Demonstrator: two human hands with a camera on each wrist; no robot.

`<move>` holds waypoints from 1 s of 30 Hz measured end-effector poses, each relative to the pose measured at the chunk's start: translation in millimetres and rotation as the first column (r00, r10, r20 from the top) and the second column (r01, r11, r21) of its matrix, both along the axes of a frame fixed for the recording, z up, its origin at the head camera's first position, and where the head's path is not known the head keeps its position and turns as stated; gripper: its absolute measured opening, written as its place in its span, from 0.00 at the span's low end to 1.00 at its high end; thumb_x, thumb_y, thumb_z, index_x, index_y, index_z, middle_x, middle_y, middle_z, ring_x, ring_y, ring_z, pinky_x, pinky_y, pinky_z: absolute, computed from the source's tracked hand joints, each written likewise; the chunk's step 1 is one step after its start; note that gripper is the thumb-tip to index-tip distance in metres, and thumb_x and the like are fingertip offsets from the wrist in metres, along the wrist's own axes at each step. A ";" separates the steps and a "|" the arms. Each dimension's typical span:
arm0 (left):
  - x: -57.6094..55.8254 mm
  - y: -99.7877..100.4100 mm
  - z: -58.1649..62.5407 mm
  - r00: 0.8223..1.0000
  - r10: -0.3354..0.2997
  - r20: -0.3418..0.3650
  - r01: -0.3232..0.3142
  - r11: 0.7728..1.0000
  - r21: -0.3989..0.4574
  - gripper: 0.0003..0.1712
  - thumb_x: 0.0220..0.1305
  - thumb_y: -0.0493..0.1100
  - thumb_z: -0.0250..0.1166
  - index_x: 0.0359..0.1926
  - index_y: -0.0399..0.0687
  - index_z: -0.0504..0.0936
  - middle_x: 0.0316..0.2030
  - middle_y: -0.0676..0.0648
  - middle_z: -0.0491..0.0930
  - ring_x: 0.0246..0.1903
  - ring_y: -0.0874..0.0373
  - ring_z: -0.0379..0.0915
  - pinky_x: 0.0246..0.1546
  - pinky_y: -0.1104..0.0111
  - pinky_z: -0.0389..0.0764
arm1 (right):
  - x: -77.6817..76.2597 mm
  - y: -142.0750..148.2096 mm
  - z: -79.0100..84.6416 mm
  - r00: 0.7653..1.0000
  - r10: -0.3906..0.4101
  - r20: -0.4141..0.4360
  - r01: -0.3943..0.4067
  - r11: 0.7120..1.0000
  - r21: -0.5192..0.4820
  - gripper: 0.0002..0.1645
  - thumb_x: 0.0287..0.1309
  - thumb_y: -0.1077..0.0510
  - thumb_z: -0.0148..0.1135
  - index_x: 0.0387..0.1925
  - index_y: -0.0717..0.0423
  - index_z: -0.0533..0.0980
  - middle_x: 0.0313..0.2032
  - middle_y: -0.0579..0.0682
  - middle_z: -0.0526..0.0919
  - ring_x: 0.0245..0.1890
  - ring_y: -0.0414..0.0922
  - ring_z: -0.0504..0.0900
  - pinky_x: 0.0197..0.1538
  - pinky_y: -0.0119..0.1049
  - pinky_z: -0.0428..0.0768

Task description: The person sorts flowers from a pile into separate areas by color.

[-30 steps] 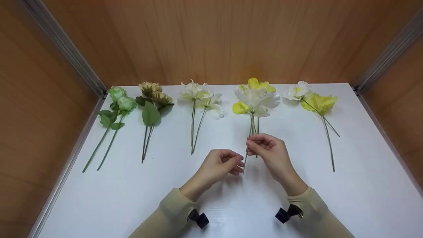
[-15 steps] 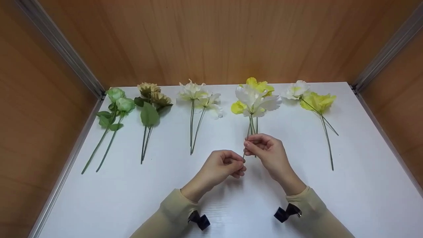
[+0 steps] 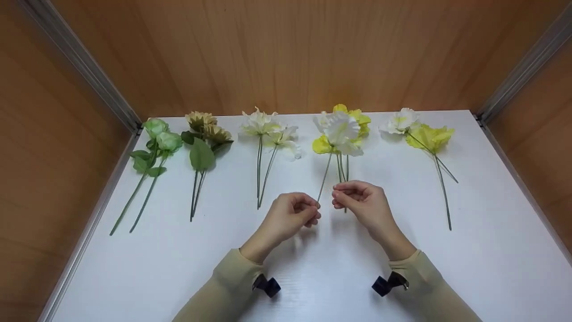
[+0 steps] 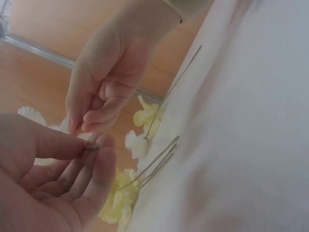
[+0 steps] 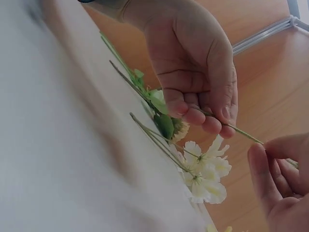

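My left hand [image 3: 288,217] pinches the lower end of a thin green stem [image 3: 324,176] between thumb and fingers. At its top is a ruffled white flower [image 3: 342,132], overlapping yellow flowers [image 3: 362,120]. My right hand [image 3: 366,201] sits just to the right, thumb and forefinger brought together and other fingers curled. In the head view its fingertips are slightly apart from the left hand's stem, and more stems run down behind them. I cannot tell whether it pinches one of those. In the left wrist view, several stems [image 4: 157,166] lie under the hands, and the cut stem tip [image 4: 91,147] shows.
On the white table [image 3: 178,277], left to right, lie green roses [image 3: 167,141], brown-beige flowers with leaves [image 3: 216,134] and cream-white flowers [image 3: 260,123]. A crossed white flower [image 3: 402,120] and yellow flower [image 3: 431,138] lie at right. Wooden panels [image 3: 290,53] stand around the table.
My left hand has taken hold of the stem's lower end and drawn it leftward, away from the right fingertips. The white flower has turned. My right hand has barely moved.
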State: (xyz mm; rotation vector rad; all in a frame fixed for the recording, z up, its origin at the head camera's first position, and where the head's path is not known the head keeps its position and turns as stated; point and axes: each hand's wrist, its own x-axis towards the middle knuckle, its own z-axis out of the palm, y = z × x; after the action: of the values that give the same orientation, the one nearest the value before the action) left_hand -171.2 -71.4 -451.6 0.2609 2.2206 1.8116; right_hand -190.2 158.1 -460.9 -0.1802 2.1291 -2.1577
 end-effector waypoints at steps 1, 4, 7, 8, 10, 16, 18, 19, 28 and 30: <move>-3.6 -3.8 1.3 1.000 0.021 -0.021 -0.021 1.000 -0.016 0.05 0.75 0.30 0.65 0.43 0.34 0.88 0.34 0.40 0.90 0.31 0.57 0.87 0.36 0.63 0.91 | -2.2 3.9 0.7 1.000 -0.003 0.003 0.003 1.000 0.023 0.13 0.68 0.68 0.74 0.51 0.72 0.85 0.42 0.62 0.90 0.37 0.48 0.92 0.47 0.42 0.91; -15.5 -17.9 4.9 0.992 0.095 -0.078 -0.100 0.994 -0.054 0.05 0.75 0.31 0.66 0.43 0.35 0.89 0.33 0.44 0.90 0.31 0.56 0.87 0.36 0.61 0.90 | -10.5 20.2 3.7 1.000 -0.028 0.011 0.027 0.995 0.097 0.15 0.69 0.66 0.75 0.53 0.71 0.85 0.42 0.58 0.91 0.39 0.48 0.92 0.49 0.41 0.91; -29.0 -33.9 6.5 0.974 0.192 -0.117 -0.201 0.977 -0.065 0.05 0.74 0.31 0.67 0.44 0.35 0.89 0.33 0.44 0.90 0.31 0.55 0.87 0.36 0.62 0.90 | -19.2 42.1 8.6 0.997 -0.075 0.022 0.070 0.984 0.165 0.18 0.70 0.63 0.75 0.55 0.71 0.84 0.43 0.56 0.90 0.41 0.48 0.92 0.51 0.39 0.90; -33.5 -39.4 6.2 0.965 0.229 -0.130 -0.239 0.968 -0.071 0.05 0.74 0.31 0.67 0.44 0.35 0.89 0.33 0.44 0.90 0.31 0.54 0.87 0.36 0.63 0.90 | -21.9 50.6 10.1 0.995 -0.095 0.025 0.089 0.978 0.190 0.19 0.70 0.62 0.75 0.56 0.70 0.83 0.43 0.55 0.90 0.42 0.48 0.92 0.51 0.38 0.90; -42.7 -49.9 3.9 0.940 0.303 -0.154 -0.318 0.944 -0.083 0.04 0.74 0.32 0.69 0.44 0.36 0.90 0.33 0.44 0.90 0.31 0.54 0.87 0.34 0.67 0.89 | -26.4 68.0 13.3 0.990 -0.140 0.022 0.130 0.957 0.261 0.21 0.71 0.59 0.75 0.57 0.69 0.83 0.44 0.53 0.90 0.43 0.46 0.92 0.52 0.36 0.89; -63.3 -76.5 -7.8 0.857 0.433 -0.280 -0.486 0.861 -0.154 0.05 0.73 0.34 0.70 0.45 0.37 0.91 0.34 0.44 0.90 0.32 0.53 0.88 0.32 0.72 0.85 | -35.9 122.0 14.9 0.951 -0.289 -0.112 0.301 0.771 0.561 0.24 0.71 0.51 0.75 0.56 0.66 0.85 0.44 0.56 0.90 0.35 0.32 0.86 0.40 0.23 0.84; -67.9 -82.6 -12.3 0.835 0.444 -0.326 -0.517 0.835 -0.190 0.07 0.73 0.35 0.70 0.45 0.37 0.91 0.34 0.44 0.91 0.33 0.52 0.88 0.33 0.70 0.84 | -37.3 139.8 13.7 0.931 -0.329 -0.157 0.349 0.679 0.646 0.23 0.71 0.50 0.75 0.54 0.64 0.86 0.44 0.59 0.90 0.34 0.31 0.83 0.36 0.21 0.80; -69.8 -84.9 -14.7 0.828 0.444 -0.343 -0.529 0.821 -0.215 0.07 0.73 0.36 0.69 0.45 0.37 0.91 0.34 0.44 0.91 0.33 0.51 0.88 0.34 0.69 0.83 | -37.6 148.5 12.8 0.922 -0.350 -0.165 0.363 0.638 0.678 0.23 0.71 0.49 0.74 0.54 0.64 0.86 0.45 0.60 0.90 0.34 0.33 0.82 0.35 0.21 0.78; -71.9 -92.6 -36.8 0.905 0.358 -0.232 -0.426 0.790 -0.442 0.08 0.72 0.35 0.68 0.40 0.37 0.93 0.33 0.43 0.90 0.32 0.50 0.84 0.34 0.60 0.84 | -33.9 209.3 0.9 0.875 -0.482 0.053 0.251 0.543 0.802 0.32 0.74 0.42 0.67 0.63 0.64 0.81 0.54 0.64 0.85 0.48 0.56 0.82 0.34 0.32 0.79; -71.1 -92.1 -38.0 0.908 0.358 -0.220 -0.419 0.788 -0.450 0.09 0.72 0.35 0.68 0.39 0.37 0.93 0.31 0.44 0.90 0.30 0.50 0.84 0.31 0.62 0.83 | -33.0 213.8 -0.5 0.871 -0.483 0.088 0.220 0.544 0.810 0.33 0.74 0.41 0.66 0.63 0.65 0.81 0.54 0.64 0.85 0.47 0.55 0.82 0.35 0.34 0.79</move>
State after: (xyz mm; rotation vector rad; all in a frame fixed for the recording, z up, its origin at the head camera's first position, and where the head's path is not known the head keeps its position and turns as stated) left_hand -242.2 -163.5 -489.6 -0.2159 2.8980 1.3369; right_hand -223.2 371.9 -461.4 0.6810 2.8198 -1.0188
